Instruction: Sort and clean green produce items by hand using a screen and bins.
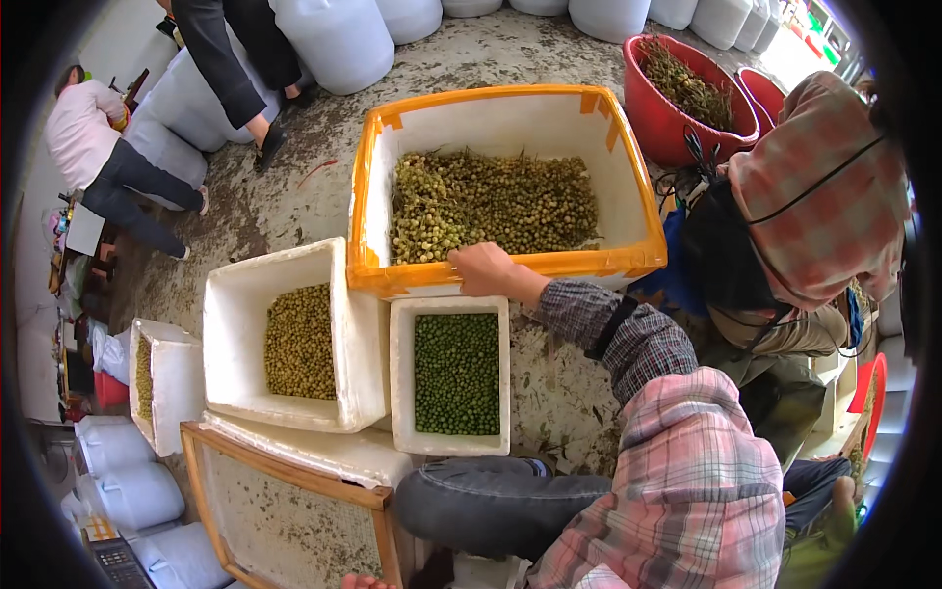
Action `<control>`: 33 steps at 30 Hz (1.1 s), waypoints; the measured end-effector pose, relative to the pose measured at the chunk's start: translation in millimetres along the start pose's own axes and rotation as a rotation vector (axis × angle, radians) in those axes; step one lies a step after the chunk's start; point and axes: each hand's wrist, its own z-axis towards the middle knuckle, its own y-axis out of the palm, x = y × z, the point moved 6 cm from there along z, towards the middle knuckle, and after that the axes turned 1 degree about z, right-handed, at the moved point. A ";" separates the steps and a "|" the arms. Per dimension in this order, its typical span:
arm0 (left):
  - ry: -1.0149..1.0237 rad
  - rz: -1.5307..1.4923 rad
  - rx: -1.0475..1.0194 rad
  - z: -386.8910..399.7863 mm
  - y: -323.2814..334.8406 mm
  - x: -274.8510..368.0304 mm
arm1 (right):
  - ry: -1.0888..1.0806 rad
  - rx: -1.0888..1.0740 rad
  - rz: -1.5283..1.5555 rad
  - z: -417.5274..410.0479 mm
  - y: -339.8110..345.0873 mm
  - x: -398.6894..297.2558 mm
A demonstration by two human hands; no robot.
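Note:
My right hand (482, 266) is closed over the near rim of a large white foam box (508, 118) edged with orange tape. Inside lie bunches of yellow-green to brownish berries (493, 206) on thin stems; what the fingertips hold is hidden. Just below this hand stands a smaller foam box (450, 305) of loose, dark green berries (456, 372). To its left, a tilted foam box (235, 331) contains loose yellowish berries (300, 342). Only some fingers of my left hand (366, 582) show at the bottom edge, near a wood-framed mesh screen (294, 508); their grip is unclear.
A small foam box (173, 390) with yellowish berries stands at left. Red tubs (662, 125), one heaped with stems, stand at upper right beside a seated person in checked clothing (824, 191). Two more people stand at upper left. Plastic drums (335, 44) line the far side.

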 end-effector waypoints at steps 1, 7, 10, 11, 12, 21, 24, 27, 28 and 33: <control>-0.004 0.004 0.010 5.9 3.4 0.9 | -0.009 -0.005 0.012 0.1 -3.4 -5.3; -0.012 0.027 0.071 31.3 16.0 2.0 | 0.168 -0.055 0.836 20.8 -30.5 29.7; -0.025 0.043 0.098 40.4 19.3 2.6 | 0.326 0.051 0.343 56.3 -64.6 147.1; -0.026 0.043 0.110 43.5 20.3 1.1 | 0.379 0.009 0.266 64.2 -63.7 191.0; -0.030 0.043 0.124 44.5 19.8 -0.3 | 0.458 -0.078 0.232 66.4 -62.9 225.4; -0.059 0.025 0.258 44.0 21.5 -17.7 | 0.785 -0.323 0.180 50.5 -8.1 331.1; -0.071 0.024 0.284 45.7 23.4 -20.9 | 0.770 -0.259 0.333 64.6 12.6 345.6; -0.081 0.012 0.315 45.1 23.5 -28.0 | 0.709 -0.086 0.416 89.0 13.4 337.9; -0.088 0.015 0.310 48.6 24.1 -28.4 | 0.677 -0.026 0.424 95.6 15.1 340.6; -0.101 0.009 0.335 47.2 25.2 -31.9 | 0.661 -0.060 0.487 122.2 32.7 319.3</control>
